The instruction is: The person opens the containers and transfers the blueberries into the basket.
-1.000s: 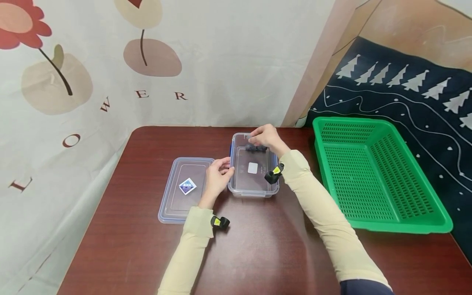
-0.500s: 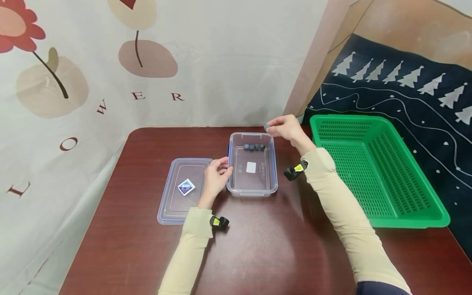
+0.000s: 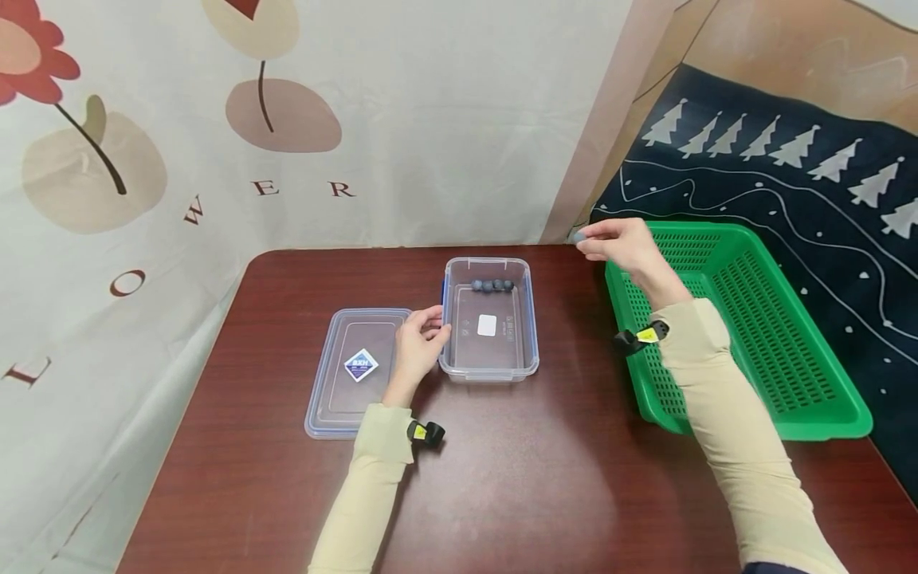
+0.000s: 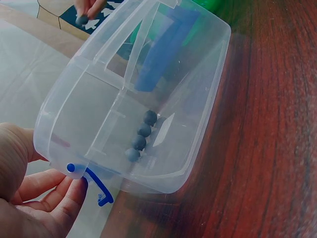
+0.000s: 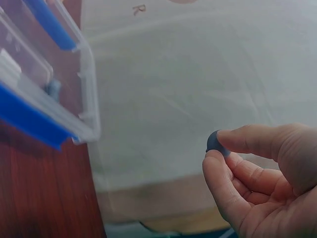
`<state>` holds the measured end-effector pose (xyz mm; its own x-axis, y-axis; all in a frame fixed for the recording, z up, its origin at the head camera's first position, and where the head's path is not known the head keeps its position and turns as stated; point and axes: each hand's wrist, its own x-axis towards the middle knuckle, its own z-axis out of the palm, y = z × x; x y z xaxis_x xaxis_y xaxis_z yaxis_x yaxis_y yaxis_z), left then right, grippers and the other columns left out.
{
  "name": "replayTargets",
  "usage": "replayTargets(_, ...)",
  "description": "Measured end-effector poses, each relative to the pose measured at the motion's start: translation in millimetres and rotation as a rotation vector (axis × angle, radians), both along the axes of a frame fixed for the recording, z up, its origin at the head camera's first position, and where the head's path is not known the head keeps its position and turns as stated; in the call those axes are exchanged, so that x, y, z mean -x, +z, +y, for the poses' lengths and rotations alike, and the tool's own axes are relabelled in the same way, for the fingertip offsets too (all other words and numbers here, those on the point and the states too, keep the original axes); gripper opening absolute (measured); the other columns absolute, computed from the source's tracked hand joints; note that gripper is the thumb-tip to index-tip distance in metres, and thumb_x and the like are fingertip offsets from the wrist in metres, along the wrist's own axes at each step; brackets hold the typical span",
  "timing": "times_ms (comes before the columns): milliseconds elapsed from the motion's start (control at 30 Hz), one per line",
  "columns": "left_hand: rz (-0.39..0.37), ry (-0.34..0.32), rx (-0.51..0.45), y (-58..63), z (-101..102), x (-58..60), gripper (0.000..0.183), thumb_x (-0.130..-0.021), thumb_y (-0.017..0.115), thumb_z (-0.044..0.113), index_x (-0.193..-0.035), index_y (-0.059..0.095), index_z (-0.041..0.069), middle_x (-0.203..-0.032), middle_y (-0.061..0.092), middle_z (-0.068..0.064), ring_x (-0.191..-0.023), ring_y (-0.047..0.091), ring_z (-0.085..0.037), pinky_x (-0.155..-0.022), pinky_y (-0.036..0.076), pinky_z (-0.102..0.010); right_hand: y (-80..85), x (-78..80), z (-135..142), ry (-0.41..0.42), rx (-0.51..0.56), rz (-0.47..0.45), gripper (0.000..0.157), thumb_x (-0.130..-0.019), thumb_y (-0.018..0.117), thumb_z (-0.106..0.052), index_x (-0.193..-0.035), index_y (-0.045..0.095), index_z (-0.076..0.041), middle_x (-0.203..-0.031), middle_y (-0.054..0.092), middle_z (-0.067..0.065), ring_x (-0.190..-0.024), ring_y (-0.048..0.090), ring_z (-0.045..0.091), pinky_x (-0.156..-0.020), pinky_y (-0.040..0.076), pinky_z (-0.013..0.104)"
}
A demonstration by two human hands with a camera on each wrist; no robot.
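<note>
A clear plastic box (image 3: 488,351) sits on the table with several blueberries (image 3: 492,285) in a row inside, towards its far end. My left hand (image 3: 418,351) holds the box's left side, its fingertips by the blue latch (image 4: 99,186) in the left wrist view. Raised in the air by the green basket's near-left corner, my right hand (image 3: 624,245) pinches one blueberry (image 5: 218,143) between thumb and fingers. The right wrist view has this hand (image 5: 262,178) well apart from the box.
Left of the box lies its clear lid (image 3: 333,402), with a blue and white label. A green slotted basket (image 3: 803,426) stands on the right side of the brown table (image 3: 502,478). A printed cloth (image 3: 430,119) hangs behind the table.
My right hand has lifted a blueberry out of the box and carried it right, towards the green basket. The left hand stays at the box's side.
</note>
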<state>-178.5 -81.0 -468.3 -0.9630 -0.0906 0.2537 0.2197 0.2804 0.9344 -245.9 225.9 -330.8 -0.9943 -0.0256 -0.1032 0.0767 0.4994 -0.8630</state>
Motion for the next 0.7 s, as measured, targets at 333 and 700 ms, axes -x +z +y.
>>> replayTargets(333, -0.019, 0.009, 0.012, 1.5, 1, -1.4, 0.031, -0.079, 0.065, -0.008, -0.11, 0.061, -0.014, -0.101, 0.06, -0.025, -0.092, 0.062, -0.036, -0.081, 0.058, -0.032, -4.7, -14.4, 57, -0.06, 0.082, 0.03, 0.031, -0.087, 0.067, -0.014, -0.111, 0.061, 0.004, -0.08, 0.063, -0.017, -0.074, 0.065, -0.001, -0.076, 0.056, 0.017)
replayTargets(700, -0.02, 0.004, -0.001, 2.4, 0, -1.6, 0.032, -0.079, 0.065, -0.008, -0.11, 0.06, -0.014, -0.102, 0.059, -0.026, -0.093, 0.062, -0.036, -0.082, 0.058, -0.032, -37.1, -15.2, 109, -0.144, 0.216, -0.091, 0.01, -0.088, 0.064, -0.013, -0.085, 0.065, -0.023, -0.077, 0.065, -0.019, -0.076, 0.065, -0.003, -0.079, 0.056, 0.019)
